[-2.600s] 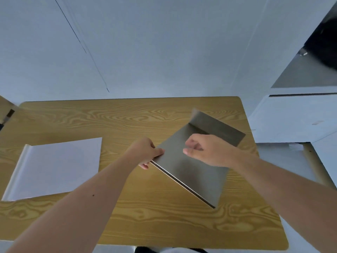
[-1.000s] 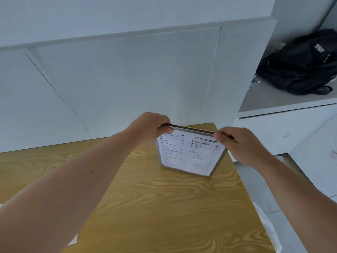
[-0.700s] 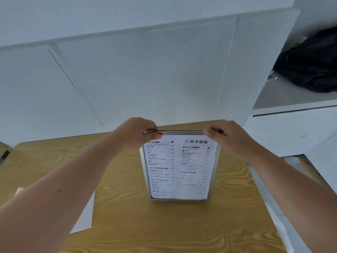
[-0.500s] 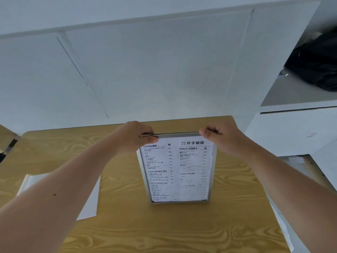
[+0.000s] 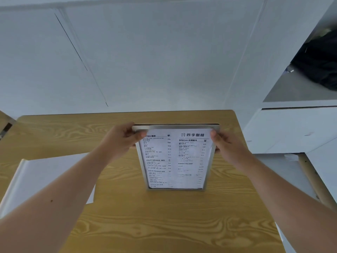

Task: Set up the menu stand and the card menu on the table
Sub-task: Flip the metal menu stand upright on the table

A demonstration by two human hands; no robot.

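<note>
On a wood-grain table (image 5: 164, 225), toward its far right side, a metal-framed stand (image 5: 207, 172) sits upright with its printed face turned to the camera, its lower edge down on the tabletop. Behind the frame's front, the menu (image 5: 175, 161) shows two columns of black text on white, with headings such as "SPECIAL", "FRUIT DRINKS" and "COLD DRINKS" legible; the smaller lines are too blurred to read. A person's left hand (image 5: 122, 139) grips the top left corner of the stand, thumb across the front and fingers curled behind the frame. Opposite, the right hand (image 5: 228, 145) pinches the top right corner in the same way, thumb on the front of the frame. Both bare forearms reach in from the bottom corners of the view. Left of the stand, partly under the left forearm, a white sheet (image 5: 45, 176) lies flat on the table, one long edge curled up slightly. Behind the table rises a plain white wall (image 5: 164, 52). At far right, a black bag (image 5: 321, 61) rests on a grey shelf (image 5: 291, 92) above white cabinets (image 5: 291, 128).
</note>
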